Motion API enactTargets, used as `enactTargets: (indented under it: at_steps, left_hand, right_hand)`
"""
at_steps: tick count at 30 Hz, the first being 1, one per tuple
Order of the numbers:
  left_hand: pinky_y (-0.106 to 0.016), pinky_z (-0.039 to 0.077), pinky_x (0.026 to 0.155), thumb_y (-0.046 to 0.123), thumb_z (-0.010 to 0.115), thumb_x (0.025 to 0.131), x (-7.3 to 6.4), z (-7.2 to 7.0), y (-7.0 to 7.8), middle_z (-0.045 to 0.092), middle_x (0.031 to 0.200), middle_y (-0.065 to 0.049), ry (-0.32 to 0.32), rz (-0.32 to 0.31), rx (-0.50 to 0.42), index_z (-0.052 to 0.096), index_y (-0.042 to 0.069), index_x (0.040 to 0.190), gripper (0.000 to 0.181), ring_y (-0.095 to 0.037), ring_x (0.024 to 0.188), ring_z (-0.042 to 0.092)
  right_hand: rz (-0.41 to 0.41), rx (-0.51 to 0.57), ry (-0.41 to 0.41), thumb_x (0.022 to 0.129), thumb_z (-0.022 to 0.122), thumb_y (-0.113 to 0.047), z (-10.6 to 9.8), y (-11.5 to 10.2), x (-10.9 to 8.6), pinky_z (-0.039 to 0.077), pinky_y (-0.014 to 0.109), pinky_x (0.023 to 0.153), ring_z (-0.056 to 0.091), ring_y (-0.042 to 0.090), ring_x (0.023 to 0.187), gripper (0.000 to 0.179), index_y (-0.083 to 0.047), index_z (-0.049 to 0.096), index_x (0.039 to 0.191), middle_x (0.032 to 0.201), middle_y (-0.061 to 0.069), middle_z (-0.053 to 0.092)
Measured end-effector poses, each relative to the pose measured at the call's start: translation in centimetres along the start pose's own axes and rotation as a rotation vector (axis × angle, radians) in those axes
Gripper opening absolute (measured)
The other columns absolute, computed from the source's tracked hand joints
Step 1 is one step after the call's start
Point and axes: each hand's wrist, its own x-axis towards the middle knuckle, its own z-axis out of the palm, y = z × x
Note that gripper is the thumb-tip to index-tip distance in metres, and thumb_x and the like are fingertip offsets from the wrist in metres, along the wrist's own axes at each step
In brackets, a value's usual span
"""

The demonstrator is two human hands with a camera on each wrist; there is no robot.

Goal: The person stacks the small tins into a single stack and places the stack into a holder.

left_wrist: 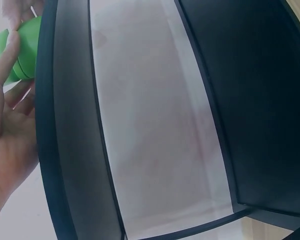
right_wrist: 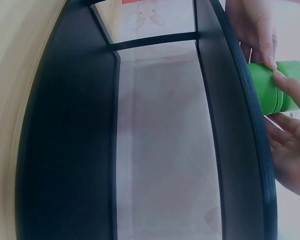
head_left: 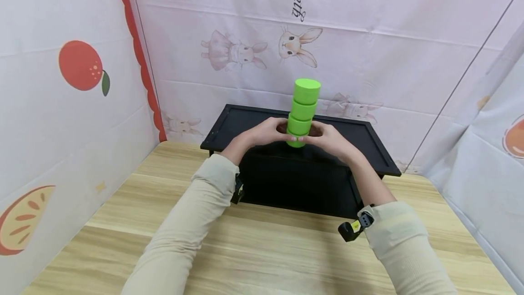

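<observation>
A stack of several bright green round containers (head_left: 302, 112) stands on the top board of a black two-tier rack (head_left: 254, 115). My left hand (head_left: 266, 132) holds the lowest container from the left, thumb across its front and fingers behind. From the right, my right hand (head_left: 332, 141) grips that same container, the two thumb tips nearly meeting. In the left wrist view, the left hand (left_wrist: 12, 145) and part of the green stack (left_wrist: 29, 50) show past the rack's edge. The right wrist view has the right hand (right_wrist: 295, 150) against the green container (right_wrist: 262, 90); its fingers are partly hidden.
The rack's lower black board (head_left: 294, 185) lies below its top board, over a wooden table (head_left: 254, 245). Behind hangs a pink cloth (head_left: 245, 12) printed with rabbits. A white cloth (head_left: 37, 104) with fruit prints closes the left side, another (head_left: 487, 163) the right.
</observation>
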Motion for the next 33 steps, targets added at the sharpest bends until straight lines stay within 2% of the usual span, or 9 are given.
enactTargets:
  at_steps: [16, 27, 33]
  left_hand:
    - [-0.027, 0.044, 0.088, 0.024, 0.065, 0.087, 0.4, -0.3, -0.5, 0.053, 0.123, -0.008, 0.008, -0.022, 0.001, 0.042, 0.005, 0.134, 0.056, -0.016, 0.109, 0.052]
    - [-0.028, 0.043, 0.089, 0.025, 0.066, 0.087, 0.7, -0.2, -0.6, 0.050, 0.124, -0.008, 0.039, -0.077, -0.015, 0.040, 0.003, 0.132, 0.056, -0.018, 0.111, 0.050]
    - [-0.027, 0.043, 0.089, 0.024, 0.065, 0.087, 1.1, -0.3, -0.7, 0.051, 0.123, -0.008, 0.047, -0.073, 0.011, 0.041, 0.003, 0.132, 0.055, -0.017, 0.111, 0.050]
  right_hand:
    - [0.014, 0.018, -0.007, 0.086, 0.065, -0.033, 0.0, 0.4, 0.8, 0.039, 0.042, 0.095, 0.046, 0.024, 0.118, 0.066, -0.006, 0.036, 0.139, 0.130, 0.013, 0.047]
    - [0.025, 0.028, -0.006, 0.087, 0.064, -0.033, 0.0, 0.6, 1.1, 0.038, 0.043, 0.096, 0.045, 0.025, 0.119, 0.065, -0.007, 0.036, 0.139, 0.130, 0.013, 0.047]
    - [0.034, 0.030, 0.000, 0.088, 0.063, -0.032, -0.1, 0.8, 1.3, 0.038, 0.043, 0.096, 0.044, 0.026, 0.119, 0.063, -0.006, 0.036, 0.139, 0.130, 0.013, 0.047]
